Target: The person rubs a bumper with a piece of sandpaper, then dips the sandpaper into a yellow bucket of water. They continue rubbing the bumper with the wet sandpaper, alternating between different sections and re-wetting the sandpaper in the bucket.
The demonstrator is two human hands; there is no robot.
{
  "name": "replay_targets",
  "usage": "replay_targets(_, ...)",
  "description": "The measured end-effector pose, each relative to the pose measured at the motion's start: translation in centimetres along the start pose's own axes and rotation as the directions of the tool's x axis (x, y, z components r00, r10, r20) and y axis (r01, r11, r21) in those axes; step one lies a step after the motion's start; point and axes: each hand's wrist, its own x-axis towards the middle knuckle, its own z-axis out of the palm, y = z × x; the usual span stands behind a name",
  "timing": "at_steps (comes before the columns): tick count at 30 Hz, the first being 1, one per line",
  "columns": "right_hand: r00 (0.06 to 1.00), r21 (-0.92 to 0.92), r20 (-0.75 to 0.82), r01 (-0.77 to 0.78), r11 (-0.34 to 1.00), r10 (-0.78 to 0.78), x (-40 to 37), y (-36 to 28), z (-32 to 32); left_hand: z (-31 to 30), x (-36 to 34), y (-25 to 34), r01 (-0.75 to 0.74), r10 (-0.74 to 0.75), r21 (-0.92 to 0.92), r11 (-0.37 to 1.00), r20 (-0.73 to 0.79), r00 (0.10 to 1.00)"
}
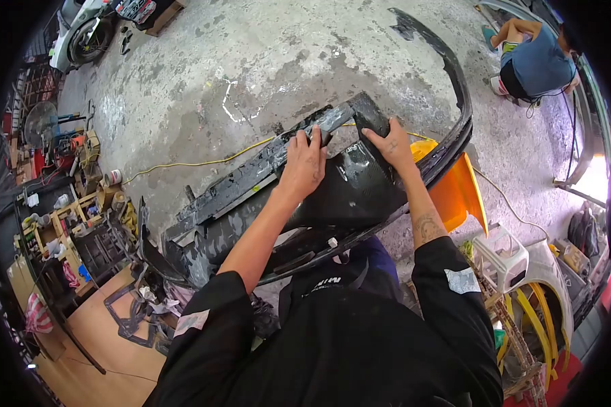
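A large black car bumper (363,183) lies across my lap, its surface wet with pale streaks and patches. My left hand (305,166) rests palm down on its long ridge, fingers stretched out and slightly apart. Whether something thin lies under that palm is hidden. At the upper right end of the ridge, my right hand (392,146) grips the bumper's edge, thumb on the near face. The bumper's thin curved end (451,68) sweeps up and to the right.
An orange plastic piece (460,193) stands right of the bumper. A yellow hose (204,163) crosses the wet concrete floor (183,81). Another person (536,64) crouches at upper right. A white stool (499,258) is at lower right; cluttered shelves (68,237) line the left.
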Motion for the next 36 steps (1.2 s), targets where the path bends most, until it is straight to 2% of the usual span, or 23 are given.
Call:
replay_targets(1, 1.000, 0.004, -0.002, -0.004, 1.000, 0.004, 0.1, -0.1, 0.0, 0.5, 0.6, 0.3, -0.003, 0.003, 0.002, 1.000, 0.005, 1.000)
replay_targets(3, 0.998, -0.038, -0.057, -0.024, 0.999, 0.022, -0.3, -0.3, 0.3, 1.5, 1.8, 0.4, -0.042, 0.045, 0.032, 0.999, -0.104, 0.994)
replay_targets(4, 0.988, 0.002, -0.149, 0.047, 0.999, -0.046, -0.3, 0.0, 0.9, 2.3, 3.1, -0.1, -0.068, 0.066, -0.004, 0.998, -0.162, 0.985)
replay_targets(5, 0.989, 0.009, -0.141, 0.042, 0.999, -0.040, -0.1, -0.1, 0.9, 2.8, 5.9, -1.3, -0.062, 0.062, 0.002, 0.998, -0.153, 0.986)
replay_targets(7, 0.998, 0.030, -0.059, -0.015, 0.999, 0.016, -0.3, -0.5, 0.5, 3.4, 9.8, -3.1, 0.062, -0.066, -0.047, 0.997, -0.091, 0.994)
replay_targets(11, 0.985, 0.033, -0.148, 0.091, 0.995, -0.085, -0.1, 0.2, 1.2, 3.4, 6.0, -0.3, 0.040, -0.038, 0.010, 0.999, -0.172, 0.984)
replay_targets(13, 0.991, 0.020, -0.120, 0.057, 0.998, -0.054, -0.5, -0.1, 0.9, 2.4, 3.0, 2.5, 0.005, -0.005, -0.001, 1.000, -0.184, 0.983)
replay_targets(14, 0.994, 0.000, -0.106, 0.033, 0.999, -0.033, -0.2, -0.2, 0.7, 2.9, 4.1, 1.9, -0.015, 0.006, -0.035, 0.999, -0.234, 0.972)
replay_targets(15, 0.994, 0.004, -0.107, 0.028, 1.000, -0.027, -0.2, -0.1, 0.6, 3.5, 6.6, 0.9, -0.017, 0.010, -0.032, 0.999, -0.228, 0.974)
replay_targets(17, 0.992, 0.049, -0.118, 0.051, 0.998, -0.045, -0.3, 0.6, 1.1, 4.9, 11.8, -1.7, 0.082, -0.083, -0.011, 0.997, -0.084, 0.993)
replay_targets(18, 0.988, 0.064, -0.141, 0.074, 0.995, -0.064, -0.5, 0.4, 0.9, 5.5, 12.3, -1.9, 0.104, -0.105, -0.012, 0.994, -0.136, 0.985)
replay_targets(19, 0.989, 0.072, -0.131, 0.073, 0.995, -0.063, -0.4, 0.6, 0.8, 5.0, 10.2, 0.1, 0.113, -0.113, -0.004, 0.994, -0.132, 0.985)
replay_targets(21, 0.984, 0.071, -0.164, 0.085, 0.994, -0.073, -0.2, 0.3, 1.1, 3.7, 4.0, 4.3, -0.061, 0.058, -0.005, 0.998, -0.243, 0.968)
replay_targets(23, 0.988, 0.080, -0.143, 0.069, 0.994, -0.057, -0.3, 0.6, 1.3, 4.2, 5.3, 4.1, -0.031, 0.027, -0.014, 0.999, -0.221, 0.975)
replay_targets(25, 0.991, 0.091, -0.123, 0.060, 0.994, -0.049, 0.0, 0.8, 1.1, 5.5, 10.6, 1.2, 0.087, -0.093, -0.044, 0.995, -0.168, 0.981)
replay_targets(26, 0.993, 0.100, -0.110, 0.050, 0.994, -0.039, 0.0, 0.7, 1.0, 6.0, 12.8, -0.4, 0.075, -0.082, -0.044, 0.996, -0.171, 0.982)
replay_targets(30, 0.995, 0.082, -0.098, 0.036, 0.996, -0.028, 0.1, 0.5, 0.8, 5.6, 7.8, 2.8, 0.011, -0.020, -0.041, 0.999, -0.220, 0.975)
replay_targets(31, 0.996, 0.067, -0.094, 0.014, 0.998, -0.008, 0.0, 0.4, 0.9, 4.9, 5.7, 3.6, 0.029, -0.034, -0.038, 0.999, -0.135, 0.990)
replay_targets(32, 0.996, 0.073, -0.093, 0.017, 0.997, -0.010, 0.1, 0.4, 1.0, 5.0, 6.1, 3.5, 0.020, -0.026, -0.037, 0.999, -0.147, 0.989)
replay_targets(34, 0.995, 0.061, -0.102, 0.027, 0.998, -0.021, 0.4, 0.6, 0.9, 5.6, 9.8, 2.4, 0.008, -0.014, -0.035, 0.999, -0.169, 0.986)
replay_targets(36, 0.996, 0.059, -0.092, 0.024, 0.998, -0.018, -0.3, 0.7, 1.4, 7.1, 14.9, 0.2, 0.144, -0.146, -0.023, 0.989, -0.096, 0.985)
